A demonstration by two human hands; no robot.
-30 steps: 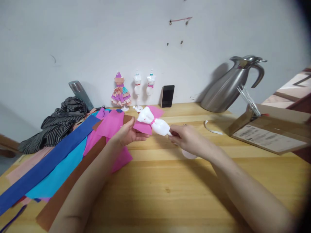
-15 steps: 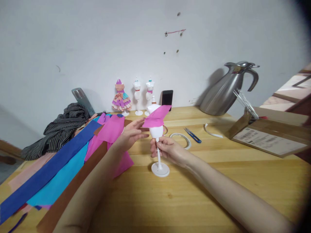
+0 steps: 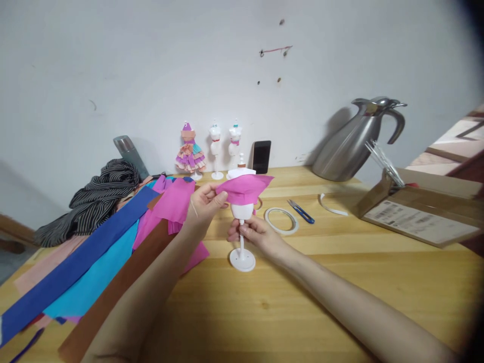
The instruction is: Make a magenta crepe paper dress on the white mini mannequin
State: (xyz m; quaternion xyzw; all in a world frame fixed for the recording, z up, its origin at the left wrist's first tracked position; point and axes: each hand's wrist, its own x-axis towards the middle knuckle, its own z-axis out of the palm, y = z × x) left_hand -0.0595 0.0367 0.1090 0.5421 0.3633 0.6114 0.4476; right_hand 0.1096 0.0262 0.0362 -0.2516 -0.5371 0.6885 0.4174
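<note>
Head view, only feed I've got: my guess is the right hand (image 3: 260, 237) is doing the steadying, since it's clamped on the thin stem just under the body of the little white dress form (image 3: 242, 210). Makes sense to me, a grip that low leaves the torso free. The form is upright mid-table, between the hands; can't tell from here if its base touches the table (image 3: 302, 297).

Left hand (image 3: 206, 206) has the left end of the pink piece (image 3: 244, 189) pinched at the thumb, probably to keep that end from flopping. The piece sits across the front of the torso, its right end sticking out loose. So hands are apart, one high, one low.

Tape roll (image 3: 292, 230) and snips (image 3: 301, 212) lie just beyond the right hand, handy I'd say. Coloured strips (image 3: 81, 259) are heaped on the left, seemingly to keep the middle open for working.
</note>
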